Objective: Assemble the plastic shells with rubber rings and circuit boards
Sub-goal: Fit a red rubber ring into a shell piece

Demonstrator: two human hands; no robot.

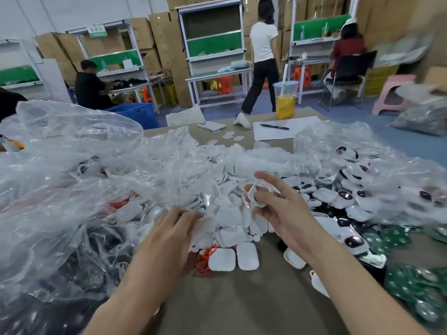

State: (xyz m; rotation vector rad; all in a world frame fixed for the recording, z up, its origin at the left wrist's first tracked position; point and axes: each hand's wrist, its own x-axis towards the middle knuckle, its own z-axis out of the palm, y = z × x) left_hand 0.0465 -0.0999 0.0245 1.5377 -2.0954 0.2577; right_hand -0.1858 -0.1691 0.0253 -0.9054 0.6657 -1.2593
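while cartons (164,39) line the room, right hand (287,213) pinches a ring (254,197), left hand (174,228) rests straight-fingered on tabletop shells (229,229).

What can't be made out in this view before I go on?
Head view:
Part in right hand: blurred, half hidden by the hand; shell or ring unclear.
Left hand: blurred against shell pile; grip unclear.
Bag contents: veiled by crumpled plastic.
Circuit boards: blurred, cut by right edge.

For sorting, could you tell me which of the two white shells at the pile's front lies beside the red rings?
The left shell, against the red rings; the right shell lies beyond it.
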